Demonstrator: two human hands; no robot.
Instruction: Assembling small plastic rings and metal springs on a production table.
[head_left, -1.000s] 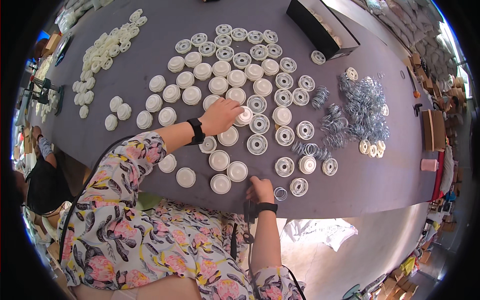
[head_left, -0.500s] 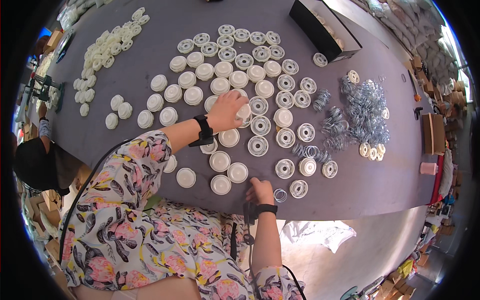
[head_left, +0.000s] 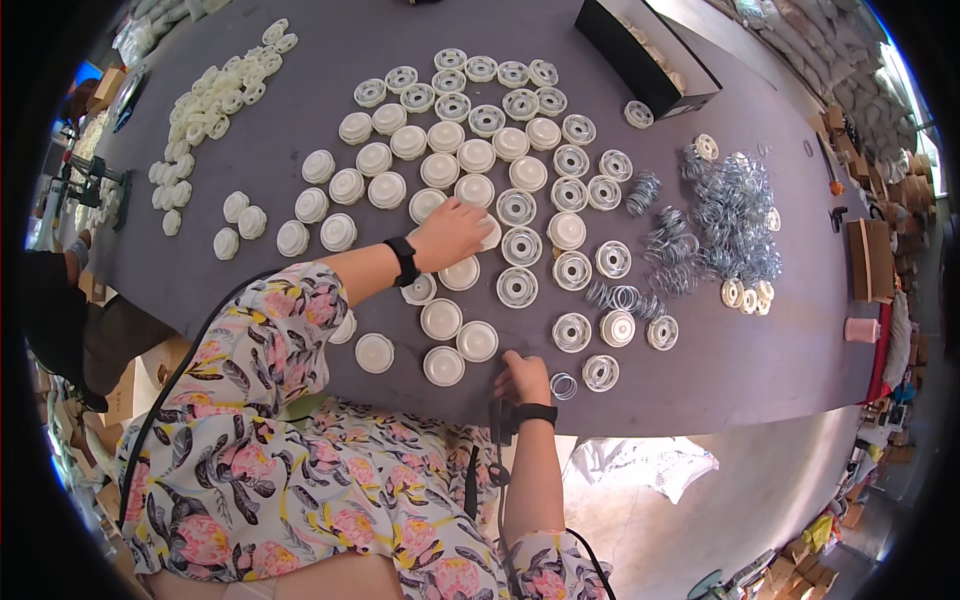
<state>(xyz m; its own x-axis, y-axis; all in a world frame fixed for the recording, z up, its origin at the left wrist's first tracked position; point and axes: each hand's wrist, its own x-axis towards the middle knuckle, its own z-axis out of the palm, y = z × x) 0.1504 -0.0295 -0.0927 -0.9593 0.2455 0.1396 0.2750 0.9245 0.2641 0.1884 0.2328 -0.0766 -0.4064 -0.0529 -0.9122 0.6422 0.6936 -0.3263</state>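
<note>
My left hand point(head_left: 449, 236) reaches over the middle of the table, its fingers curled round a white round plastic cap point(head_left: 491, 234). The cap's right side shows; the hand hides the rest. Smooth white caps point(head_left: 474, 156) surround it. To its right stand open round pieces with metal-coloured rings inside point(head_left: 521, 246). My right hand point(head_left: 522, 380) rests at the table's front edge with its fingers curled in; what they hold, if anything, is hidden. A loose wire spring point(head_left: 563, 386) lies just right of it.
A heap of metal springs point(head_left: 735, 225) covers the right part of the table point(head_left: 800, 345). Cream rings point(head_left: 215, 95) are piled at the far left. An open black box point(head_left: 640, 65) stands at the back right. A person's dark-clothed leg point(head_left: 125, 350) shows at left.
My left hand has shifted slightly down and left, covering more of the cap; the cap just beyond it is now in full view. The person at left has moved. My right hand stays put.
</note>
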